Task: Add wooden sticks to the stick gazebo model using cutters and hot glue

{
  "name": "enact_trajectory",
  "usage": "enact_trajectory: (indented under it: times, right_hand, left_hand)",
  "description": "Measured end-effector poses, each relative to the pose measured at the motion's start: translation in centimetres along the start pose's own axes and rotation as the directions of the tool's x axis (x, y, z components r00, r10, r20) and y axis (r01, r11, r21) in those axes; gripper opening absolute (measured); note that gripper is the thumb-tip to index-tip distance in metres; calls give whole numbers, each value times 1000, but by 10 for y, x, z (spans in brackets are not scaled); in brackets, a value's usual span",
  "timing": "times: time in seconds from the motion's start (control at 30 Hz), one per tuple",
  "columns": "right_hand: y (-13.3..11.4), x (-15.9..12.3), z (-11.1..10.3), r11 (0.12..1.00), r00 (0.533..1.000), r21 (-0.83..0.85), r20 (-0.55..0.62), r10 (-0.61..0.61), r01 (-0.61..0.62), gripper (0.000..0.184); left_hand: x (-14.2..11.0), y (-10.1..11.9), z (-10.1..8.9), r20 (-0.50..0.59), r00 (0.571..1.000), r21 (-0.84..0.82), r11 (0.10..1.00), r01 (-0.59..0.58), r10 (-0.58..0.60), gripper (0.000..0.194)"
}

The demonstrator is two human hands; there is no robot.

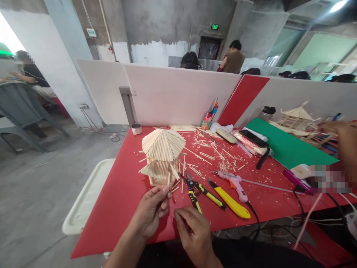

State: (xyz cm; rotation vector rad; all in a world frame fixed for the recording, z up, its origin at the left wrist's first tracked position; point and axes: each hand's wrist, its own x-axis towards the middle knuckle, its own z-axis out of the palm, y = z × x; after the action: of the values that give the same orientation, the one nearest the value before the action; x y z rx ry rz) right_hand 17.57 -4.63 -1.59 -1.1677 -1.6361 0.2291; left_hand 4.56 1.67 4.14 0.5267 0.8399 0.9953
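Observation:
A small model house (163, 156) built of thin wooden sticks, with a pointed roof, stands on the red tabletop (117, 208). Just in front of it, my left hand (156, 204) is closed in a pinch, with a short wooden stick (169, 179) showing above the fingertips. My right hand (193, 229) is lower and to the right, thumb and fingers pressed together; anything between them is too small to make out. Beside the model lie yellow-and-black pliers (205, 193), their handles apart. A yellow utility knife (230, 201) and a pink glue gun (232, 182) rest further right.
Loose sticks and scraps (214, 150) litter the table behind the tools. A pen cup (206, 122), a glasses case (226, 136) and a phone (253, 138) are near the back. At right, a co-worker's arm (344, 145) reaches over a green board (292, 143). White partitions (178, 95) border the rear.

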Motion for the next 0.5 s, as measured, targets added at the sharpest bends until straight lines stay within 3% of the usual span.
enact_trajectory:
  times: [0.2, 0.5]
  right_hand:
    - [2, -4, 4, 1000, 1000, -15, 13, 17, -17, 17]
    - [2, 2, 1, 999, 999, -23, 28, 28, -27, 17]
  left_hand:
    - [9, 4, 12, 9, 1000, -170, 985, 30, -29, 25]
    - [12, 9, 15, -24, 998, -210, 977, 46, -52, 14]
